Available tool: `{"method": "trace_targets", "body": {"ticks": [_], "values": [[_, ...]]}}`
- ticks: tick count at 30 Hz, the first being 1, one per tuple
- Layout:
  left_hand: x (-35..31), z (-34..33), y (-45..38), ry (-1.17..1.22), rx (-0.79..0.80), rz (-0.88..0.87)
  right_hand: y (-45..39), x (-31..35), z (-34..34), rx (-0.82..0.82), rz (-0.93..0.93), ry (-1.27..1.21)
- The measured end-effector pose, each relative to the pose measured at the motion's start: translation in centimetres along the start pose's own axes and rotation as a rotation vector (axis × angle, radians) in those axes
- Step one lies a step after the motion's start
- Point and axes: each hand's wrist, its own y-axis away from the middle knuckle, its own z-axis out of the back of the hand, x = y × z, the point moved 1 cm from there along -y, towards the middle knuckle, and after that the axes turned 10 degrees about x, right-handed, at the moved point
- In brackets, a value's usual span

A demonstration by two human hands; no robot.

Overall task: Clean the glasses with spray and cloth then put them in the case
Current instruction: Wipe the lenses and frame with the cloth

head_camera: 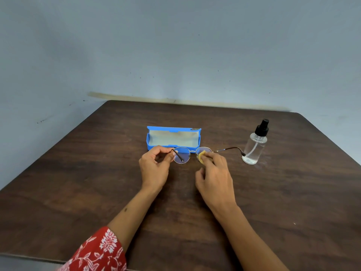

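Dark wood-grain table (pixel 78 192) against a plain blue-grey wall (pixel 175 45); head view, forward and down.

Nearest, at 7 o'clock: red floral sleeve (pixel 97 251) on the left arm.

Centre of table: left hand (pixel 155 167), fingers closed in a pinch on the left hinge end of the glasses (pixel 192 154), that temple folded across its lens. Right hand (pixel 214 173), fingertips pressed around a small yellow cloth (pixel 202 155) held against the right-side lens; right temple open, pointing toward 3 o'clock. Glasses apparently raised slightly off the table; contact underneath not discernible.

Just beyond, at 12 o'clock of the hands: blue case (pixel 172 138), lid open, pale lining bare, nothing inside.

At 2 o'clock: clear spray bottle (pixel 255 145) with black pump top, upright, tip of the open temple close to it, touching or not unclear.

Stage, by judgement: wiping step in hand, one lens under the cloth. Spraying probably done, bottle set aside, though no droplets distinguishable. Remaining: other lens perhaps, folding of the open temple, placing in the case, possibly closing the lid.
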Motion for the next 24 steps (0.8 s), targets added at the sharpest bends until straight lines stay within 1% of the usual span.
{"method": "trace_targets", "body": {"ticks": [4, 5, 8, 10, 11, 14, 15, 16, 20, 22, 24], "values": [[-0.16, -0.09, 0.08, -0.024, 0.002, -0.013, -0.11, -0.7, 0.41, -0.005, -0.15, 0.004], [-0.23, -0.15, 0.12, -0.033, 0.003, -0.015, -0.1, -0.73, 0.49, -0.002, -0.156, 0.008], [-0.15, -0.13, 0.04, -0.034, -0.004, -0.011, -0.06, -0.19, 0.23, -0.002, -0.028, 0.025], [-0.04, -0.05, -0.04, -0.043, -0.009, -0.006, 0.0, -0.02, 0.0, 0.005, 0.011, 0.038], [-0.09, -0.04, -0.03, -0.039, -0.012, -0.006, -0.01, -0.09, 0.04, 0.002, -0.003, 0.036], [-0.27, -0.07, 0.05, -0.024, -0.014, -0.011, -0.14, -0.78, 0.29, 0.013, -0.15, 0.02], [-0.28, -0.09, 0.08, -0.025, -0.011, -0.009, -0.15, -0.93, 0.35, 0.014, -0.17, 0.023], [-0.29, -0.08, 0.09, -0.027, -0.01, -0.007, -0.14, -0.93, 0.37, 0.006, -0.151, 0.034], [-0.01, 0.11, -0.06, -0.012, -0.015, 0.005, -0.1, -0.16, 0.04, 0.005, 0.026, 0.057], [-0.16, 0.1, -0.01, -0.022, -0.016, 0.007, -0.09, -0.2, 0.05, 0.01, 0.014, 0.055], [-0.31, 0.03, 0.08, -0.025, -0.01, -0.006, -0.13, -0.55, 0.33, 0.019, -0.085, 0.036]]}}
